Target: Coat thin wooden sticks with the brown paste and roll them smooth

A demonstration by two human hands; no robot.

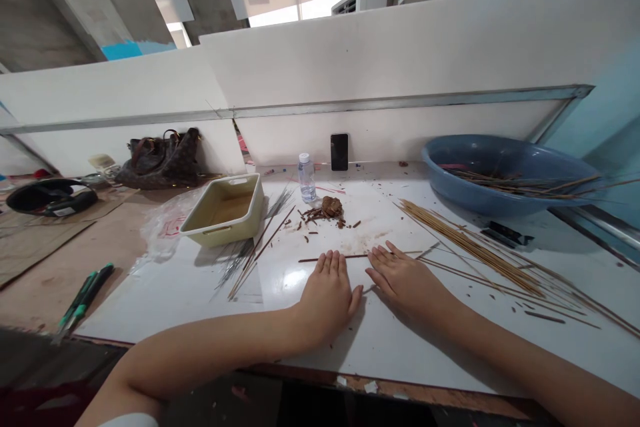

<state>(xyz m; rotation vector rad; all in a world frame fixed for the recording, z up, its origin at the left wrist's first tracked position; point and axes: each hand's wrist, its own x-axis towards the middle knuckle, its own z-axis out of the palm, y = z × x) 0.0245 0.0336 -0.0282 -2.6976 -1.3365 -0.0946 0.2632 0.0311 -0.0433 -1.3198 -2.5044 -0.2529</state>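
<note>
My left hand (pixel 329 293) lies flat, palm down, over the left part of a thin dark brown stick (pixel 310 260) on the white tabletop. To its right my right hand (pixel 400 277) also rests palm down over the same stick, fingers stretched out. The stick's left end shows past my left fingertips; a paler, bare length of it runs out beyond my right hand. Just behind the hands sits a lump of brown dough-like paste (pixel 331 207) with crumbs and short bits around it. What lies under the palms is hidden.
Bundled tan sticks (pixel 470 247) lie at right, before a blue basin (pixel 500 153) holding more sticks. A water bottle (pixel 307 179) and a phone (pixel 339 152) stand behind. At left are a yellowish tub (pixel 225 210), dark sticks (pixel 260 250), a handbag (pixel 163 159) and green-black cutters (pixel 86 299).
</note>
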